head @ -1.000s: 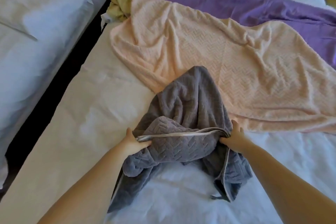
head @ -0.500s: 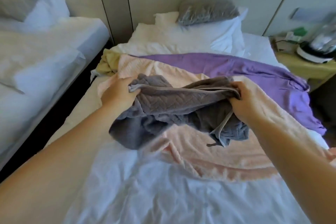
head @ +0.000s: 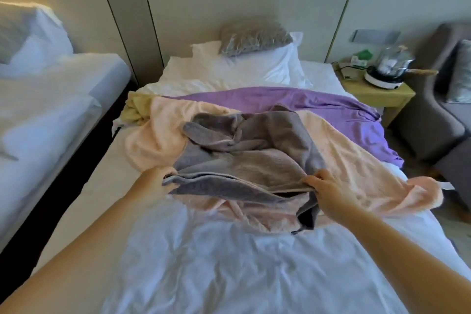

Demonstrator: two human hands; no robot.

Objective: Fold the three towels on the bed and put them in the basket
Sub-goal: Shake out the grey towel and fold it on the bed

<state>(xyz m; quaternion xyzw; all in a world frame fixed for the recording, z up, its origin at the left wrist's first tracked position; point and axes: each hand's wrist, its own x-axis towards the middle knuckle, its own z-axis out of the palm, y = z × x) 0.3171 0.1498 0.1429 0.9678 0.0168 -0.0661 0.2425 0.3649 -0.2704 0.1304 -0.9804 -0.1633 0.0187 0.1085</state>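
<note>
A grey towel (head: 254, 155) lies rumpled and partly spread across the middle of the bed (head: 204, 262), on top of a peach towel (head: 356, 160). My left hand (head: 153, 181) grips the grey towel's near left corner. My right hand (head: 328, 191) pinches its near right corner, where a flap hangs down. Beyond them a purple towel (head: 318, 102) stretches across the bed. A yellow cloth (head: 135, 109) is bunched at the bed's left edge. No basket is in view.
White pillows (head: 254, 69) and a grey cushion (head: 252, 35) lie at the head of the bed. A second bed (head: 51, 109) stands to the left across a dark gap. A wooden nightstand (head: 377, 94) with a kettle and a grey armchair (head: 438, 109) stand at the right.
The grey towel went from bunched and lifted between my hands to flung out over the peach towel. Both hands came down and apart, still holding its near edge.
</note>
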